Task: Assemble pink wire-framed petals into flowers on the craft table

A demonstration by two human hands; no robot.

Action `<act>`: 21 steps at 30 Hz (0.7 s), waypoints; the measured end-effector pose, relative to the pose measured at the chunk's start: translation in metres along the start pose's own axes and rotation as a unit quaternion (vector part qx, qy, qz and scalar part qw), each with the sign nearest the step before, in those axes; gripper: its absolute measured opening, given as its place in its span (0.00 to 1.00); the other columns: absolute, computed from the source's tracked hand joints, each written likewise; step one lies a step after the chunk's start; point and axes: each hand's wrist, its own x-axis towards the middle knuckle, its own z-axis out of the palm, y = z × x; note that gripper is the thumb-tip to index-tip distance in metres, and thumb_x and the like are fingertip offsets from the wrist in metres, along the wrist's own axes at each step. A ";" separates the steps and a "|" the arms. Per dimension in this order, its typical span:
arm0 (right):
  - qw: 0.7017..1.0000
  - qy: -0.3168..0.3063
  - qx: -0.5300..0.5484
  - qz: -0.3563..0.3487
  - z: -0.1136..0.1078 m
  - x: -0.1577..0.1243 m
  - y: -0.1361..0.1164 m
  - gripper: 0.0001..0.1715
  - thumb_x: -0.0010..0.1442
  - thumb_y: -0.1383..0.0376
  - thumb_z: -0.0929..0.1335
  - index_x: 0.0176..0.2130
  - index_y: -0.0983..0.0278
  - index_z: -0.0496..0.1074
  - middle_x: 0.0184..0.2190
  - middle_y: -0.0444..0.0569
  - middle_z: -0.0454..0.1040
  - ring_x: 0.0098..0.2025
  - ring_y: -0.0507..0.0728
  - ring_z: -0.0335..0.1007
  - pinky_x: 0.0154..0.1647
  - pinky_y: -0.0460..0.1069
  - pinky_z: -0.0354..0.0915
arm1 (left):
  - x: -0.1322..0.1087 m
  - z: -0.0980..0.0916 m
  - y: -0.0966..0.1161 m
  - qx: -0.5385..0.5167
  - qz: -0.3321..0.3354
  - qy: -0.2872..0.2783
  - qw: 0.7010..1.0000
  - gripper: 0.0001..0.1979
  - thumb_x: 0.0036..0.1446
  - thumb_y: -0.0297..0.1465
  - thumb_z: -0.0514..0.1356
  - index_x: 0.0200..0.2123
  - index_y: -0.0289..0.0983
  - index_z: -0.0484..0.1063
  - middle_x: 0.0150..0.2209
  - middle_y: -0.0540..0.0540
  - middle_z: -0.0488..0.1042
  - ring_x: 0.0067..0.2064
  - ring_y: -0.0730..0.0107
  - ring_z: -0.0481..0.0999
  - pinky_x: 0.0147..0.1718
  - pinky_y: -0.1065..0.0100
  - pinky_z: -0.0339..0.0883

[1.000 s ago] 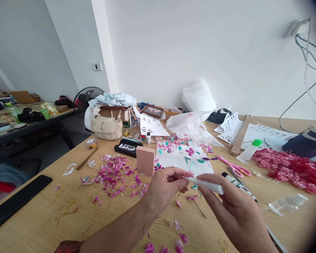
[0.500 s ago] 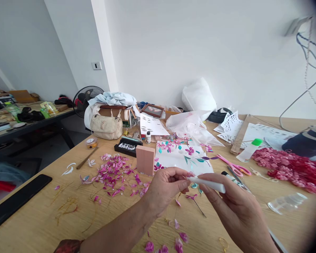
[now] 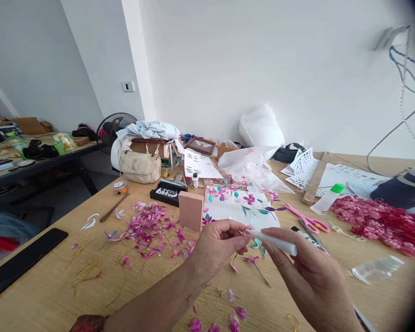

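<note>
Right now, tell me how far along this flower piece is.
Done: the white sheet carries several pink flowers and teal leaves. In hand: the left hand pinches a pink petal; the right hand holds a white tube, tip at that petal. Left: a heap of loose petals lies unused beside the wooden block, and part of the sheet is bare.

**Desk clutter rundown**

The wooden desk (image 3: 55, 295) is kinda buried. Loose pink petals (image 3: 152, 226) lie beside a wooden block (image 3: 191, 210), which sits just left of a flower-painted sheet (image 3: 240, 205). Pink scissors (image 3: 306, 218) are right of that, with a green-capped bottle (image 3: 327, 198) behind them and a heap of red pieces (image 3: 380, 221) far right. Beige handbag (image 3: 140, 167) and fan (image 3: 112, 129) are at the back left.
</note>
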 end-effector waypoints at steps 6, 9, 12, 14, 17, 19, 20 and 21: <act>1.000 0.005 -0.020 -0.013 -0.004 -0.001 0.001 0.06 0.57 0.64 0.63 0.37 0.59 0.67 0.25 0.42 0.73 0.23 0.51 0.68 0.22 0.43 0.61 | -0.001 0.000 0.004 0.001 0.003 0.000 1.000 0.10 0.39 0.32 0.65 0.29 0.34 0.75 0.20 0.53 0.65 0.22 0.81 0.63 0.23 0.75 0.57; 0.999 -0.025 0.009 -0.028 -0.005 0.001 0.002 0.06 0.57 0.64 0.63 0.37 0.59 0.66 0.26 0.43 0.74 0.24 0.51 0.69 0.22 0.42 0.62 | -0.001 -0.001 0.003 -0.005 0.009 -0.013 1.000 0.10 0.40 0.31 0.65 0.29 0.34 0.75 0.20 0.52 0.66 0.23 0.80 0.64 0.25 0.75 0.58; 0.998 -0.046 0.030 -0.023 -0.005 0.003 0.002 0.05 0.57 0.64 0.63 0.37 0.58 0.66 0.27 0.43 0.74 0.24 0.51 0.68 0.20 0.42 0.62 | -0.001 -0.002 0.002 -0.009 0.009 -0.024 1.000 0.11 0.39 0.31 0.65 0.30 0.33 0.75 0.20 0.52 0.66 0.23 0.80 0.64 0.25 0.74 0.59; 0.998 -0.048 0.033 -0.017 -0.004 0.003 0.002 0.06 0.57 0.64 0.63 0.37 0.58 0.66 0.27 0.42 0.74 0.24 0.50 0.68 0.20 0.42 0.61 | 0.000 -0.002 0.001 -0.010 0.010 -0.029 0.999 0.11 0.40 0.31 0.65 0.30 0.33 0.75 0.20 0.52 0.66 0.23 0.80 0.64 0.25 0.75 0.59; 0.999 -0.034 0.034 -0.012 -0.002 0.002 0.002 0.06 0.57 0.64 0.63 0.38 0.58 0.66 0.27 0.42 0.74 0.24 0.51 0.68 0.22 0.42 0.62 | 0.000 -0.002 0.000 -0.011 0.001 -0.025 1.000 0.11 0.40 0.31 0.65 0.30 0.34 0.75 0.20 0.52 0.67 0.23 0.80 0.65 0.24 0.75 0.59; 0.999 -0.017 0.029 -0.009 -0.001 0.001 0.002 0.06 0.57 0.64 0.63 0.37 0.58 0.66 0.27 0.42 0.74 0.24 0.51 0.68 0.23 0.43 0.62 | 0.000 -0.001 0.000 -0.007 -0.008 -0.014 1.000 0.11 0.40 0.32 0.65 0.30 0.35 0.74 0.20 0.53 0.66 0.22 0.81 0.64 0.23 0.76 0.59; 1.000 -0.009 0.024 -0.009 0.000 0.001 0.002 0.06 0.57 0.64 0.63 0.37 0.59 0.66 0.26 0.42 0.74 0.24 0.51 0.67 0.23 0.43 0.62 | -0.001 -0.001 0.000 -0.003 -0.011 -0.009 1.000 0.11 0.40 0.32 0.65 0.30 0.35 0.74 0.20 0.53 0.65 0.22 0.81 0.64 0.21 0.76 0.58; 1.000 -0.002 0.017 -0.009 0.000 0.001 0.001 0.06 0.57 0.64 0.63 0.37 0.59 0.66 0.26 0.42 0.73 0.23 0.51 0.67 0.22 0.43 0.61 | -0.001 0.000 0.001 -0.001 -0.013 -0.004 1.000 0.12 0.39 0.33 0.65 0.30 0.34 0.74 0.19 0.53 0.65 0.22 0.81 0.63 0.20 0.77 0.57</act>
